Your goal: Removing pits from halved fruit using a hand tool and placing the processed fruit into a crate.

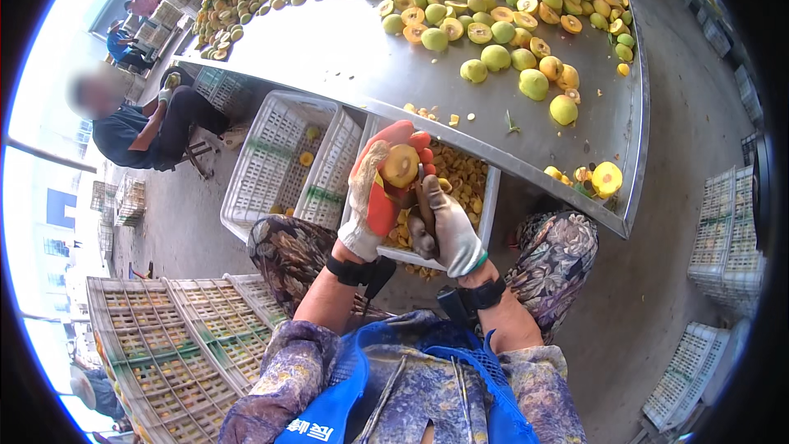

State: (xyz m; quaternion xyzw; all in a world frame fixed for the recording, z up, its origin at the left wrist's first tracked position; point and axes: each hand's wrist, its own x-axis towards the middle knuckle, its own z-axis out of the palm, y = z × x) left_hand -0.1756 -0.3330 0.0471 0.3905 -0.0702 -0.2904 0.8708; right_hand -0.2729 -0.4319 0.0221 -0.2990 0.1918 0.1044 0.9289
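My left hand [376, 197], in a white knit glove with an orange-red coating, holds a halved yellow fruit [400, 166], probably a peach. The cut face points up and shows a hollow at the centre. In a white glove with a stained thumb and fingers, my right hand [455, 228] grips a small hand tool [422, 177]. Its thin metal end sits right beside the fruit half; most of the tool is hidden by the fingers. Below both hands is a white plastic crate [491, 203] heaped with yellow fruit scraps [459, 169].
A metal table [444, 95] carries heaped fruit halves [434, 39], with a raised rim [555, 188] near my right knee. A white perforated crate [246, 182] holds a few fruits at left. Stacked crates [166, 345] stand behind it. A seated person [135, 129] works at left.
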